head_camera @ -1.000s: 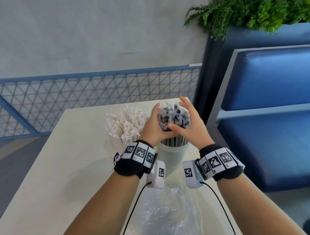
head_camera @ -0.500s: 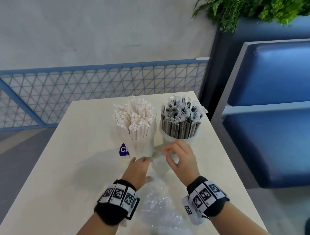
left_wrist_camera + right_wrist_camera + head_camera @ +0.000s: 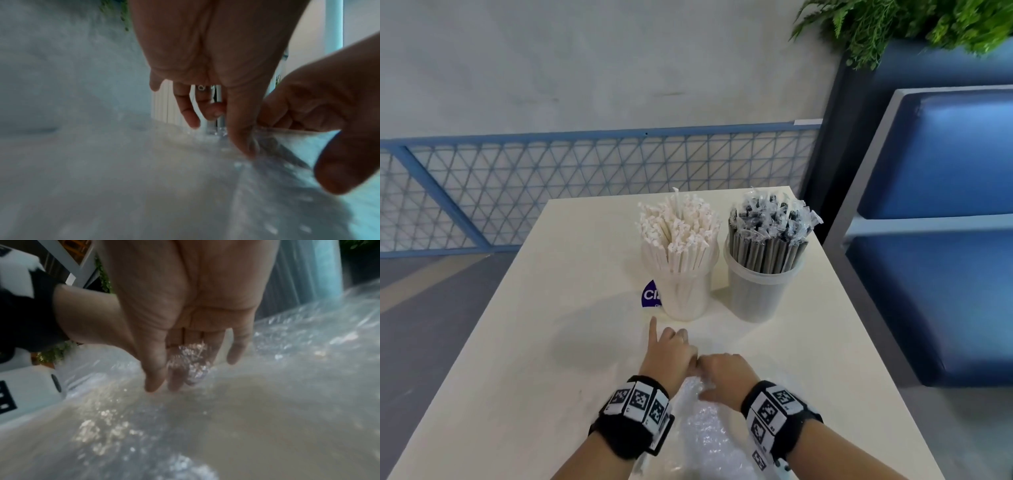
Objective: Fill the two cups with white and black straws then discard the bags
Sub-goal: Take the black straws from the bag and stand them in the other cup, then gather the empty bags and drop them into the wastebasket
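Note:
Two clear cups stand side by side at the far end of the table: one packed with white straws [image 3: 677, 240], the other with black wrapped straws [image 3: 768, 240]. A crumpled clear plastic bag [image 3: 709, 431] lies near the front edge. Both hands meet at its far end. My left hand [image 3: 683, 347] has its little finger stuck out, and its thumb side comes down on the film [image 3: 244, 146]. My right hand [image 3: 705, 363] pinches bunched film between thumb and fingers [image 3: 191, 363]. In the left wrist view, the bag's edge runs into the curled right fingers [image 3: 292, 116].
A small blue label [image 3: 650, 294] shows behind the white-straw cup. The cream table [image 3: 551, 342] ends close on the right, where a blue bench [image 3: 945, 291] stands. A blue mesh railing [image 3: 551, 192] runs behind it, and a plant [image 3: 893, 24] hangs above.
A second ago both hands were up around the tops of the black straws. They then dropped open toward the table. Now they have closed together on the bag's far end.

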### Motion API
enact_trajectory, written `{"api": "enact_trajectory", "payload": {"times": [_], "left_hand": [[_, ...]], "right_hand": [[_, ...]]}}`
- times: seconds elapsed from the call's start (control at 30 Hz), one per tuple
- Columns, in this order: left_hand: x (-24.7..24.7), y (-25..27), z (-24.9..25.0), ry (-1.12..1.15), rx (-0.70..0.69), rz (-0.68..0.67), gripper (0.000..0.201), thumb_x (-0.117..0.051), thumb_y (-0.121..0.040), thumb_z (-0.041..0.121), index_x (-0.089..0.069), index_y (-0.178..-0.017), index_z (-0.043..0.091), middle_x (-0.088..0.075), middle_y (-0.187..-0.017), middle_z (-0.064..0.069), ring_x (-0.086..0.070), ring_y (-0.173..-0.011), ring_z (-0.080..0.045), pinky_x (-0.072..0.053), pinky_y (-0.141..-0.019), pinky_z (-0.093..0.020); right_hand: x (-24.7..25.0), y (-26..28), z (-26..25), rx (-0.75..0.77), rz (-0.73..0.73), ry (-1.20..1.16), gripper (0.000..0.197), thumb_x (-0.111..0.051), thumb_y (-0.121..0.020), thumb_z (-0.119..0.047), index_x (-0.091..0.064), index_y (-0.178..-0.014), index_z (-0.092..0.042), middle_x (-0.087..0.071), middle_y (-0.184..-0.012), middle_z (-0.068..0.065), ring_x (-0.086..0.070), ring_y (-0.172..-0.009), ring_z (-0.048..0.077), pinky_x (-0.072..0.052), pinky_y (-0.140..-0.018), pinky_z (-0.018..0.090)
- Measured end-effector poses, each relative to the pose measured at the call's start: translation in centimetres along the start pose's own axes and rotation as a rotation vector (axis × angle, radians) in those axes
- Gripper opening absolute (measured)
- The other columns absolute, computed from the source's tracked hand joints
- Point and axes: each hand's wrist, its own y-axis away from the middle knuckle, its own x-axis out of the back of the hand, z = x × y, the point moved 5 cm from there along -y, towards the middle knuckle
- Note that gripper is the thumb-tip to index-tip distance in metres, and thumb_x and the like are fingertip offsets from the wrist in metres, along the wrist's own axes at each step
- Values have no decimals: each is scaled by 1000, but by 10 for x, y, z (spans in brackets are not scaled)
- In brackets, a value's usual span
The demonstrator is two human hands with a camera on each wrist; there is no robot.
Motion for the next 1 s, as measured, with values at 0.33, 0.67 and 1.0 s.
{"api": "enact_trajectory", "payload": {"times": [0.33,0.67,1.0], "left_hand": [[60,88,-93,642,496,820,100,-67,-58,62,-27,-139,20,-22,-145,-5,-8,-142,-26,-10,-108,-58],[1,94,-103,1825,336,210,111,-90,-39,43,-37,-135,23,-61,-124,0,-56,-114,-14,-43,-92,-38],[38,100,-123,1659,79,371,19,-53,-87,-3,-59,-94,13,-71,-78,0,-56,-60,-10,-52,-59,-25]], "right_hand": [[46,9,-16,48,469,-520,12,-62,-86,-21,-56,-78,-28,-60,-78,-14,-55,-65,3,-41,-64,10],[58,14,-63,164,611,-1113,15,-59,-86,-1,-58,-81,-14,-63,-75,0,-59,-65,6,-48,-70,12],[52,23,-72,117,612,-1010,26,-65,-86,-19,-55,-109,-27,-67,-95,-2,-55,-70,28,-50,-71,29]]}}
